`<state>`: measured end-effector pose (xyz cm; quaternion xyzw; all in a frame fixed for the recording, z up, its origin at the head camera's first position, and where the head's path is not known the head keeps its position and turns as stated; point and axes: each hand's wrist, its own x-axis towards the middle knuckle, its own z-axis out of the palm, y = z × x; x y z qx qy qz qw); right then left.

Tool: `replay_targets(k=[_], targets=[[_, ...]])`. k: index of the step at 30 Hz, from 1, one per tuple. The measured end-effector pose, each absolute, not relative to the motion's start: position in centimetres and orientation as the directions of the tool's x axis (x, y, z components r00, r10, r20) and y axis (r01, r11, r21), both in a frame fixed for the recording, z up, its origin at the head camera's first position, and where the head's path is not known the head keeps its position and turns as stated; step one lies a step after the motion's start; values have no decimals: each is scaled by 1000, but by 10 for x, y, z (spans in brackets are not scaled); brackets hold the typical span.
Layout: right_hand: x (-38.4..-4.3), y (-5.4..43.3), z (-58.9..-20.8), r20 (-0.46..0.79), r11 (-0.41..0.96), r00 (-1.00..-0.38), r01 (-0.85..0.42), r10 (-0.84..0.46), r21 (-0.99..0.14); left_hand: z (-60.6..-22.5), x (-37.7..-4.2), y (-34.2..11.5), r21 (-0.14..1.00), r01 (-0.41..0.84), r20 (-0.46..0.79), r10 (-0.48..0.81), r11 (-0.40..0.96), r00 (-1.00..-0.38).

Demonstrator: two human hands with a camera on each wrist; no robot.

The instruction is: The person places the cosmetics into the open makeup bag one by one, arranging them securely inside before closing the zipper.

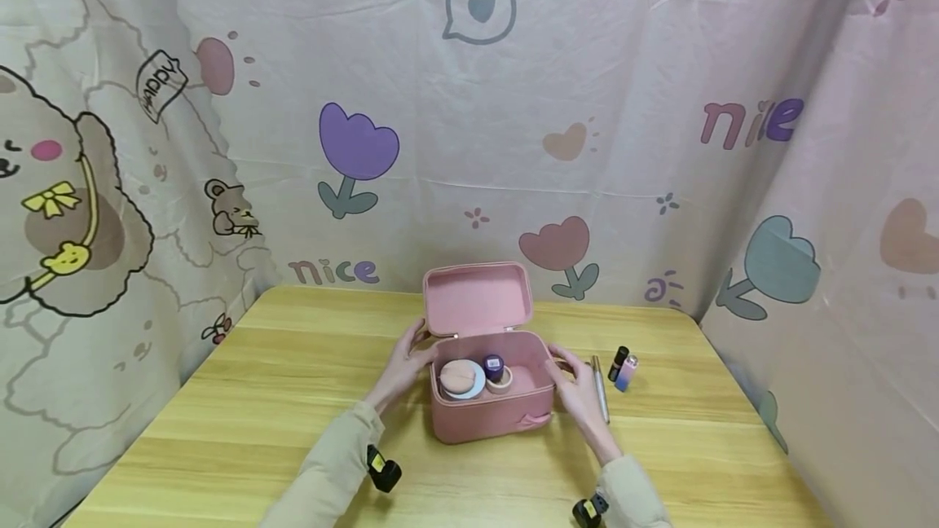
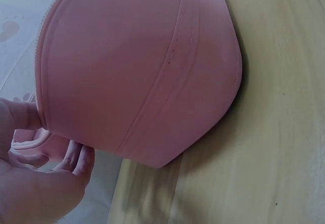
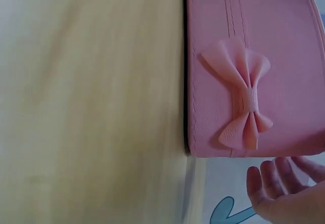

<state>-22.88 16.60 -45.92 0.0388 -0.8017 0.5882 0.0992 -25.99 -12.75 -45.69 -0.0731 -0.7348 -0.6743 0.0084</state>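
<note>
A pink cosmetic case (image 1: 491,418) stands on the table with its lid (image 1: 478,300) raised at the back. My left hand (image 1: 402,367) grips the case's left side, thumb at the rim and fingers (image 2: 84,162) round the back corner. At the opposite side my right hand (image 1: 577,389) holds the case, thumb at the rim and the other fingers against the outer wall. Inside, toward the left, sit a powder puff (image 1: 458,377) on a round white compact (image 1: 477,388), a small dark-capped jar (image 1: 494,365) and a small round pot (image 1: 500,382). A pink bow (image 3: 249,99) decorates the front.
Right of the case lie a slim silver tube (image 1: 600,391), a black lipstick-like tube (image 1: 619,363) and a pink-to-blue one (image 1: 627,374). Printed curtains (image 1: 469,145) hang behind and beside the wooden table (image 1: 308,349).
</note>
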Motion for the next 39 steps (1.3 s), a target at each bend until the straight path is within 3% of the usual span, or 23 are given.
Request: replay_targets(k=[3,12,23,39], targets=[[-222,167,-461,244,342,-968,-209,63,-916,-456,-261,-128,988,117,107,101,101,-989],[-214,169,-469,284,280,-959,-271,3,-921,-446,-284,-133,975,169,161,69,140,-985],[-218,170,-466,219,296,-976,-211,-3,-932,-441,-290,-138,957,179,182,7,230,-983],[-232,176,-462,170,361,-982,-132,77,-923,-445,-272,-148,968,161,168,-24,191,-985]])
